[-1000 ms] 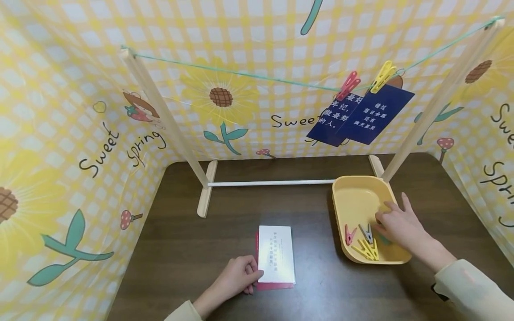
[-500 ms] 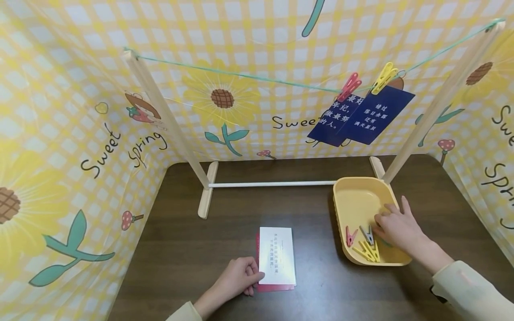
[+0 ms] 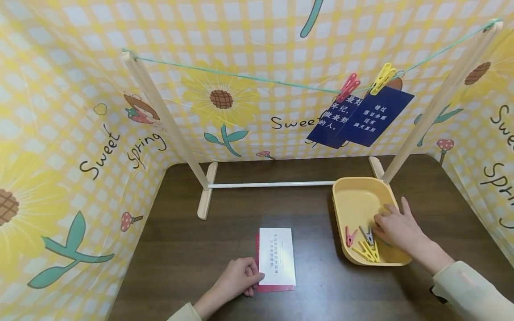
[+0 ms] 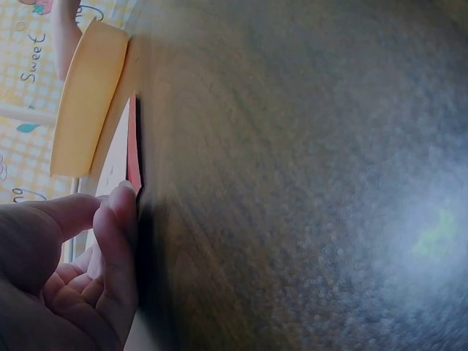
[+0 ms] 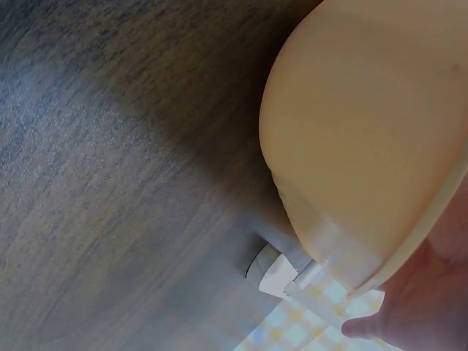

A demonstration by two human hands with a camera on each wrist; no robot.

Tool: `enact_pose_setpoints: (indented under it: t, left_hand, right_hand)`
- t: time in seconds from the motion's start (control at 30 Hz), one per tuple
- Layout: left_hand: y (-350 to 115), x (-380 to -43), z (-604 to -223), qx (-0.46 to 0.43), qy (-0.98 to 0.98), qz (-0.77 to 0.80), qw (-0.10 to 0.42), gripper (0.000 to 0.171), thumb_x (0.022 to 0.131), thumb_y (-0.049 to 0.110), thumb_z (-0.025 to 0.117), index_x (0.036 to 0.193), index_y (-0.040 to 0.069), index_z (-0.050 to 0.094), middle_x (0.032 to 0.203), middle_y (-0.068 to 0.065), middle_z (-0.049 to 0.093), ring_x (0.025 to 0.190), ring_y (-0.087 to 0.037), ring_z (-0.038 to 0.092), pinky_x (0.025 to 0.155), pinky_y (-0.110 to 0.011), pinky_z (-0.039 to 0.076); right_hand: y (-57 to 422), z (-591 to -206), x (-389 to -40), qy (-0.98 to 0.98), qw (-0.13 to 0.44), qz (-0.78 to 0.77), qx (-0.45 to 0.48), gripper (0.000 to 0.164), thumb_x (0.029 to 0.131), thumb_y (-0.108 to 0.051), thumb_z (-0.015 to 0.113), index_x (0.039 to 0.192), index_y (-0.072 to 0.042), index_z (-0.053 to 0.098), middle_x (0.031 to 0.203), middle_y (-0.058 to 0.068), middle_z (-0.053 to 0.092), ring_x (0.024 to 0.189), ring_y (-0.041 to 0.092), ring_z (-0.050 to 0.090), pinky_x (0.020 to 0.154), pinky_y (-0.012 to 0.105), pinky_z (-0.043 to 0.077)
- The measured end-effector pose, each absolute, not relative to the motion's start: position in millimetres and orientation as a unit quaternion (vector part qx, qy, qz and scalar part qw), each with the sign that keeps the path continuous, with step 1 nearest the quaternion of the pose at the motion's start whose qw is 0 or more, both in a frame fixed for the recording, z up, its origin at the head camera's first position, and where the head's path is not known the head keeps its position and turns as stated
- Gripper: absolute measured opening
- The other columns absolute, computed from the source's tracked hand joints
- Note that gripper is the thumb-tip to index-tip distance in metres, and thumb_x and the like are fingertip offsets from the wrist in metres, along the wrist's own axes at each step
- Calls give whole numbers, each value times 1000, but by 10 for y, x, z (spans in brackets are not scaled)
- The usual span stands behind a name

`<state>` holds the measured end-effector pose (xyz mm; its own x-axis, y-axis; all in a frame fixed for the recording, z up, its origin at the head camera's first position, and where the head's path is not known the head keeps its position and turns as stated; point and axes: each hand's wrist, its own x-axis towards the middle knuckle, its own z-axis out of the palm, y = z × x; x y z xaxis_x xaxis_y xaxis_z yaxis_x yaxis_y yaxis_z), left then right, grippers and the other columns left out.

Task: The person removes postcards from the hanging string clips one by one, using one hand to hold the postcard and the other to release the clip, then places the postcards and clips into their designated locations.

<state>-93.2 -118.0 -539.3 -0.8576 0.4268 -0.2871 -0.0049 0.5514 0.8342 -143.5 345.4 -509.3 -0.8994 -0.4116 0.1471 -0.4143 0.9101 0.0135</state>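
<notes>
My left hand [image 3: 239, 276] pinches the lower left edge of a small stack of cards, a white printed card [image 3: 277, 256] over a red one [image 3: 277, 288]. The left wrist view shows thumb and forefinger meeting at the stack's corner. Inside a yellow plastic basket [image 3: 355, 203], my right hand [image 3: 401, 227] reaches down with bent fingers. A sliver of teal shows under it; its fingertips are hidden, so I cannot tell whether they hold anything. Beside it lie a pink clothespin [image 3: 350, 236], a grey clothespin [image 3: 367, 234] and yellow clothespins [image 3: 368, 252].
A wooden stand with a left post [image 3: 164, 120] and right post [image 3: 441, 102] carries a sagging green string [image 3: 241, 76]. Two dark blue cards hang there from a pink clothespin [image 3: 348, 87] and a yellow clothespin [image 3: 383, 79]. A white rod [image 3: 273, 184] joins the feet.
Over the last second my right hand has shifted slightly in the basket, covering more of the teal piece. My left hand stays at the card stack.
</notes>
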Motion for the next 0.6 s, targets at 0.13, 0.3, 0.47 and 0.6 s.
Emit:
enact_pose_setpoints:
  t: [0.13, 0.3, 0.47, 0.6]
  left_hand:
    - [-1175, -922, -5388, 121, 852, 451, 239, 22, 94, 16, 76, 78, 11, 61, 56, 3, 64, 44, -8, 60, 42, -22, 52]
    - [-1172, -917, -5390, 121, 854, 446, 237, 22, 93, 15, 77, 78, 11, 61, 55, 3, 63, 44, -9, 60, 42, -23, 51]
    - [-1172, -916, -5405, 120, 856, 444, 236, 23, 94, 15, 77, 78, 11, 61, 56, 3, 63, 44, -9, 60, 43, -22, 51]
    - [-1174, -923, -5398, 120, 855, 444, 239, 23, 94, 16, 77, 78, 11, 61, 56, 2, 63, 45, -10, 61, 43, -23, 52]
  right_hand:
    - [3466, -5105, -1440, -971, 89, 23, 220, 41, 80, -18, 88, 69, -19, 49, 73, 0, 55, 114, 46, 59, 108, 83, 23]
    - [3477, -5122, -1459, -961, 135, 38, 237, 40, 78, -16, 88, 69, -18, 49, 69, -1, 51, 106, 45, 62, 108, 82, 25]
    - [3493, -5124, -1467, -955, 160, 44, 246, 42, 74, -15, 90, 69, -18, 49, 66, -3, 49, 100, 43, 63, 106, 82, 27]
    - [3500, -5120, -1470, -955, 159, 45, 246, 42, 74, -16, 90, 69, -18, 49, 67, -2, 50, 101, 44, 63, 106, 82, 27]
